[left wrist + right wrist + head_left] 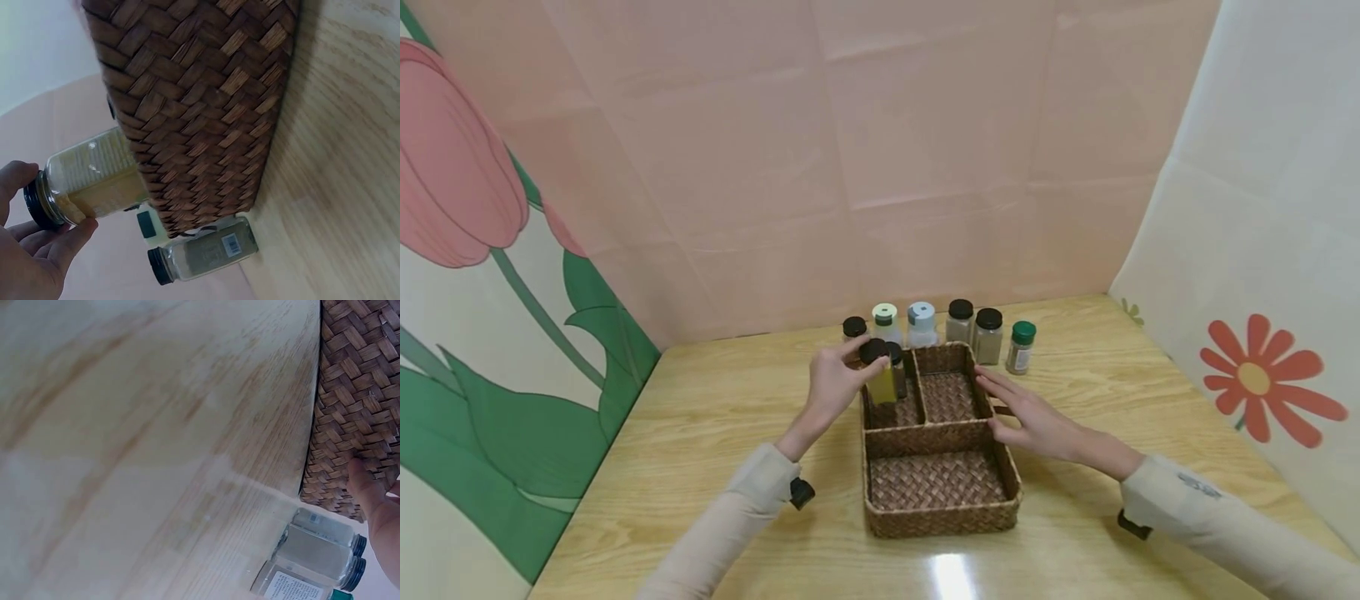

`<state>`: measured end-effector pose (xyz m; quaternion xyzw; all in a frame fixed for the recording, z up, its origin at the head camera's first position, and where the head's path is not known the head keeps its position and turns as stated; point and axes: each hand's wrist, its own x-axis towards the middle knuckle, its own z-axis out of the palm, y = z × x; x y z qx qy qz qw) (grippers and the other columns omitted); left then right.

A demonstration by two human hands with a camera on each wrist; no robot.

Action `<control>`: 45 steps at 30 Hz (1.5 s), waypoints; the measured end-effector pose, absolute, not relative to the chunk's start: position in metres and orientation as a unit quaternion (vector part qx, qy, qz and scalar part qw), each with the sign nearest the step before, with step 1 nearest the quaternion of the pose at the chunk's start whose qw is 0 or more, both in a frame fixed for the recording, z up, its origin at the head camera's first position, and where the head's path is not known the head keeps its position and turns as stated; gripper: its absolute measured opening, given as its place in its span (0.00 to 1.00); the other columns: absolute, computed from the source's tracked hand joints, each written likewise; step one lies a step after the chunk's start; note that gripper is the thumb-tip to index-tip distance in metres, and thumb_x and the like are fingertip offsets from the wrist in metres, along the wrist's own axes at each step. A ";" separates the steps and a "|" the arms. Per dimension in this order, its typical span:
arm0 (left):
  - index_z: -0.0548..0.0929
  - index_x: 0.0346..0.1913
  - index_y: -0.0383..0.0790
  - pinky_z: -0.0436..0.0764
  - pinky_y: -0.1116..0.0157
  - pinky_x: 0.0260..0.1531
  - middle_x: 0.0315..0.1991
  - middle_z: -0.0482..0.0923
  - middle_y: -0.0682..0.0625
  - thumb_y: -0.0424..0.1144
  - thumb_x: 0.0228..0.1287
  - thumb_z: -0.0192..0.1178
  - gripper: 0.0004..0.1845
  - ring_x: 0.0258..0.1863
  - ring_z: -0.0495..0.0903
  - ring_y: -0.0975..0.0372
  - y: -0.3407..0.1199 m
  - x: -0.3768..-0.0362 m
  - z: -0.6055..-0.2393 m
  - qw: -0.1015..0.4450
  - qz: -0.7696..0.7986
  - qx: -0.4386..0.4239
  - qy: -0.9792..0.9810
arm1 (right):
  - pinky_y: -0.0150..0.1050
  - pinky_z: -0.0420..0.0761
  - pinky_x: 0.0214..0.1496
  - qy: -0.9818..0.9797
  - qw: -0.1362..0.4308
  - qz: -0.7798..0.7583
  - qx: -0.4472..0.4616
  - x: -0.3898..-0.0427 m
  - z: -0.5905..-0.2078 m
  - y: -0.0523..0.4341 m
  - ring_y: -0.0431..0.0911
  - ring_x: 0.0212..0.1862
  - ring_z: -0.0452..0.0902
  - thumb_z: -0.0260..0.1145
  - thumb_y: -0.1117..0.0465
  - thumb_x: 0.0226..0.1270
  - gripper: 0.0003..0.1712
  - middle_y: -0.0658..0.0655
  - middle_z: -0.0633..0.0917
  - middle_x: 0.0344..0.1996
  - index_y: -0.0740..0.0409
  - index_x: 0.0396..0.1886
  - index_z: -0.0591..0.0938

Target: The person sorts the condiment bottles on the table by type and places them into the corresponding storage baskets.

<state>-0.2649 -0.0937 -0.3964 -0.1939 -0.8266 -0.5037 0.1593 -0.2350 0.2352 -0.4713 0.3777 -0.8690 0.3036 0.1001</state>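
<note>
Pinching the yellow spice jar (pixel 881 377) by its black cap, the left hand (pixel 833 385) holds it over the basket (pixel 942 523)'s rear-left compartment; the right hand (pixel 1030 417) rests straight-fingered against the basket's side.

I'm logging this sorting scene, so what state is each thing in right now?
Left hand: grips the black-capped jar of yellow powder, held upright over the rear-left compartment.
Right hand: fingers straight, resting against the brown woven basket.
Basket's front compartment: holds nothing.
Green-capped jar: upright on the wooden table, cap on.
</note>
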 end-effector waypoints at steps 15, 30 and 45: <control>0.83 0.57 0.31 0.86 0.66 0.27 0.38 0.87 0.41 0.41 0.58 0.73 0.26 0.29 0.86 0.60 -0.084 -0.264 -0.410 0.137 -0.486 -0.197 -0.840 | 0.48 0.83 0.53 -0.868 0.091 0.322 0.367 -0.235 -0.473 0.235 0.63 0.64 0.70 0.63 0.69 0.64 0.40 0.70 0.58 0.74 0.75 0.73 0.60; 0.83 0.57 0.31 0.84 0.70 0.26 0.42 0.86 0.38 0.38 0.56 0.75 0.26 0.32 0.87 0.56 -0.079 -0.265 -0.421 0.128 -0.490 -0.192 -0.841 | 0.48 0.84 0.51 -0.870 0.092 0.316 0.368 -0.236 -0.473 0.236 0.62 0.64 0.70 0.62 0.69 0.64 0.39 0.70 0.58 0.74 0.73 0.73 0.60; 0.84 0.57 0.33 0.69 0.73 0.18 0.43 0.85 0.36 0.40 0.57 0.74 0.26 0.09 0.69 0.67 -0.075 -0.266 -0.431 0.136 -0.463 -0.195 -0.854 | 0.48 0.84 0.51 -0.866 0.094 0.317 0.376 -0.238 -0.475 0.236 0.64 0.63 0.70 0.62 0.69 0.64 0.39 0.72 0.57 0.73 0.74 0.73 0.59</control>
